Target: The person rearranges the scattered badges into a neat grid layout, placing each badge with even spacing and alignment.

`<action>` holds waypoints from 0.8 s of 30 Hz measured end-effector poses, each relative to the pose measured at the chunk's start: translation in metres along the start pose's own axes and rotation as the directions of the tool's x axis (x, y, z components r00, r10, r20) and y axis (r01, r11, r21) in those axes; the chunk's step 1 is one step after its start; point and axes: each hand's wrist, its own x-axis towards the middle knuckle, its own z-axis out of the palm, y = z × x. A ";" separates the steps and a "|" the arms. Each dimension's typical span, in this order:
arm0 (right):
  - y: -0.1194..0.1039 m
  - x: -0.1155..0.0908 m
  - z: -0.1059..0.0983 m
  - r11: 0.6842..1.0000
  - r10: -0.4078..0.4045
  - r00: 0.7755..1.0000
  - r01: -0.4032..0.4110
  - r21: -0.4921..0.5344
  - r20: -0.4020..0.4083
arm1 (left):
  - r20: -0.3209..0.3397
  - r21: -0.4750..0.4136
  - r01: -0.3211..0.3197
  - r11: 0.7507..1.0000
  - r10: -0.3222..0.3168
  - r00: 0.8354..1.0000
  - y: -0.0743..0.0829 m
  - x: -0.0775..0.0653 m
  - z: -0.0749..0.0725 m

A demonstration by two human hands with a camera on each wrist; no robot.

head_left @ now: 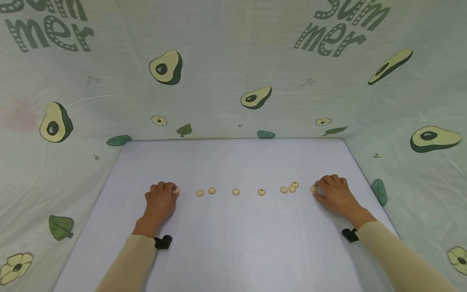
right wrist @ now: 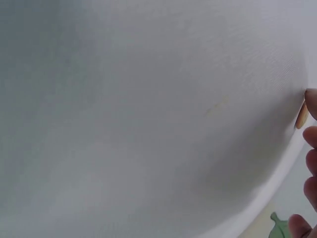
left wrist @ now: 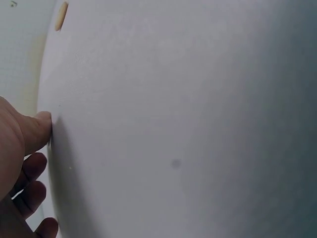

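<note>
Small round tan buttons lie in a loose row across a white tabletop. At the row's left end, my left hand (head_left: pixel 160 202) pinches one button (head_left: pixel 176 190) between thumb and fingers; in the left wrist view its thumb (left wrist: pixel 42 126) touches the table and that button is hidden. On the right, my right hand (head_left: pixel 336 196) holds another button (head_left: pixel 313 189) at its thumb and fingertip. The right wrist view shows this button (right wrist: pixel 301 116) edge-on by the fingertips. Nearest the left hand among the loose ones is a button (head_left: pixel 200 193).
Between the hands lie several buttons, spaced out near a middle button (head_left: pixel 236 192); two, including the upper button (head_left: pixel 294 184), touch at the right. The white table (head_left: pixel 233 243) meets a patterned cloth (head_left: pixel 211 81) at the back and sides.
</note>
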 end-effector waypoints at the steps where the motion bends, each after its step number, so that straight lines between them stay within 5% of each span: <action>1: 0.000 0.001 0.001 1.000 -0.014 1.000 0.014 0.002 -0.001 | 0.002 0.000 0.005 1.000 -0.005 1.000 0.000 0.000 0.000; 10: 0.006 -0.008 -0.006 0.998 0.040 0.999 -0.041 0.053 0.011 | 0.011 0.016 -0.049 0.999 0.049 0.999 0.006 0.006 0.004; 24: 0.002 0.007 -0.001 0.996 -0.015 0.999 0.011 0.094 0.035 | 0.013 0.078 -0.076 0.994 0.075 0.997 -0.007 -0.004 -0.009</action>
